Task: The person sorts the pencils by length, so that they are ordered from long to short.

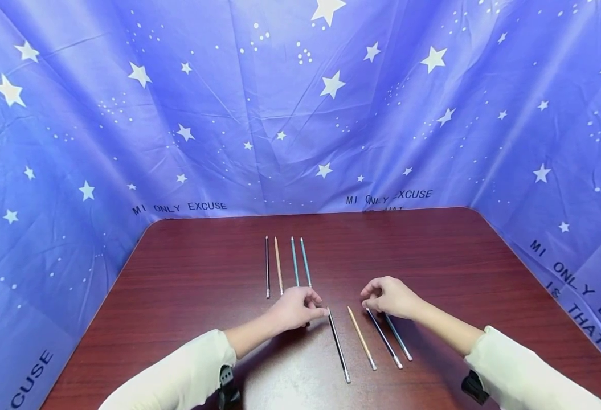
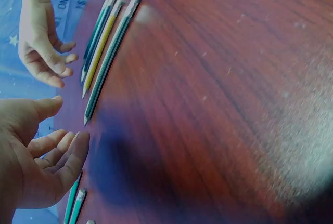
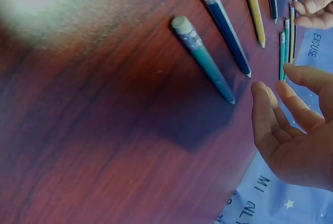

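My left hand [image 1: 296, 307] hovers over the table, its loosely bent fingers holding nothing. Its fingertips are close to the tip of a black pencil [image 1: 338, 346]. Right of that pencil lie a yellow pencil [image 1: 362, 339], a dark blue pencil [image 1: 384, 339] and a teal pencil [image 1: 399, 339], erasers toward me. My right hand [image 1: 391, 297] is above the tips of the last two, also with nothing between its thumb and fingers [image 3: 264, 112]. Farther back are another black pencil [image 1: 267, 267], a tan pencil [image 1: 278, 266] and two teal pencils [image 1: 306, 262], whose lower ends are near my left hand.
The dark red wooden table [image 1: 197, 267] reaches back to a blue star-patterned curtain [image 1: 259, 114], which also hangs along both sides. Dark straps [image 1: 227, 387] show at both wrists, below the pale sleeves [image 1: 177, 370].
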Tool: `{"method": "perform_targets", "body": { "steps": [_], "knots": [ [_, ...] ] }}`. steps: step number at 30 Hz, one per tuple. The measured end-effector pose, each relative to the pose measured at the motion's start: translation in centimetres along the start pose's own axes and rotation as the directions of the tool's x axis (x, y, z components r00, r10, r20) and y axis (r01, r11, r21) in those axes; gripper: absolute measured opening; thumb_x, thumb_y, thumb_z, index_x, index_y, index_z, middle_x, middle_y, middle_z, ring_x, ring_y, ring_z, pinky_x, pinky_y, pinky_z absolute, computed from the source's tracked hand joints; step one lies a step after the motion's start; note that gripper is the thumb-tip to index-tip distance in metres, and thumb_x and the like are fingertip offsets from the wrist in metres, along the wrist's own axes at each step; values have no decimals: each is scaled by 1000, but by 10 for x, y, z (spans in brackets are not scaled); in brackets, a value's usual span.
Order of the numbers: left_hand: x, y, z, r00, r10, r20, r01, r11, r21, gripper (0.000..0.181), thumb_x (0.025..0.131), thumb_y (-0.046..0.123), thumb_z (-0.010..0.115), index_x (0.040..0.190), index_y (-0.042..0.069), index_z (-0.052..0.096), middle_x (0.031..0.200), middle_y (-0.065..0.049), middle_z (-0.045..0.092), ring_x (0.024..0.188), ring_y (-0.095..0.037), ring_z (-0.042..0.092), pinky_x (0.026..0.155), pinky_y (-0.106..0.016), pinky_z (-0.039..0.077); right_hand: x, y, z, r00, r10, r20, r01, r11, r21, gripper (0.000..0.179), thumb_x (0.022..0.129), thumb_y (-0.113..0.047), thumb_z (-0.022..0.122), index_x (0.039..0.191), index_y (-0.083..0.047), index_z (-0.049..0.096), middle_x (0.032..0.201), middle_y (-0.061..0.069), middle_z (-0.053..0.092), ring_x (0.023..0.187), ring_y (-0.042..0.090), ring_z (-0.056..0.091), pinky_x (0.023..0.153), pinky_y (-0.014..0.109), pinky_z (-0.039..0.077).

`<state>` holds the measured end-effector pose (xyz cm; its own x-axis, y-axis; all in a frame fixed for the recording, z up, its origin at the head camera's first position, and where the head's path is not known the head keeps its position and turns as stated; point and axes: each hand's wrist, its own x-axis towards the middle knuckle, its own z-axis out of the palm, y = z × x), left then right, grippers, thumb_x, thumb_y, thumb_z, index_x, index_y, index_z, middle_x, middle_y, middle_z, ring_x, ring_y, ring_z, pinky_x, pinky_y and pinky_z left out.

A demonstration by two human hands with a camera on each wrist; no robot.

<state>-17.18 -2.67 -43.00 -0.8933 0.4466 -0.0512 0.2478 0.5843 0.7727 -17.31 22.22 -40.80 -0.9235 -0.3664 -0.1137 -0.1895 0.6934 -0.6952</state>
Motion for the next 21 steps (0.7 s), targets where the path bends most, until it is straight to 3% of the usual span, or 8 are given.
{"method": "perform_targets", "body": {
  "steps": [10, 19, 21],
  "knots": [
    [-3, 1, 14, 999, -19, 29, 19, 1000, 10, 27, 76, 21, 76, 89, 0, 65, 59, 4, 59, 46, -2, 49, 50, -15, 44, -6, 5, 4, 1000, 8, 27, -8, 999, -31, 18, 78, -11, 70, 92, 0, 66, 58, -6, 54, 53, 7, 50, 49, 17, 39],
    [-3, -2, 26, 999, 6, -50, -6, 1000, -13, 25, 75, 17, 77, 89, -1, 65, 59, 4, 55, 48, 1, 45, 47, -14, 41, -8, 7, 8, 1000, -3, -6, 2, 996, -88, 17, 75, -12, 73, 87, -3, 67, 57, -6, 54, 49, 3, 48, 53, 17, 40],
    [-2, -3, 27, 998, 8, -66, -7, 1000, 16, 25, 75, 18, 77, 89, 0, 66, 61, 6, 54, 50, 1, 44, 49, -14, 40, -8, 7, 9, 1000, -11, -19, 9, 994, -111, 17, 74, -12, 73, 87, -3, 67, 58, -6, 54, 51, 2, 47, 53, 17, 40]
  ]
}}
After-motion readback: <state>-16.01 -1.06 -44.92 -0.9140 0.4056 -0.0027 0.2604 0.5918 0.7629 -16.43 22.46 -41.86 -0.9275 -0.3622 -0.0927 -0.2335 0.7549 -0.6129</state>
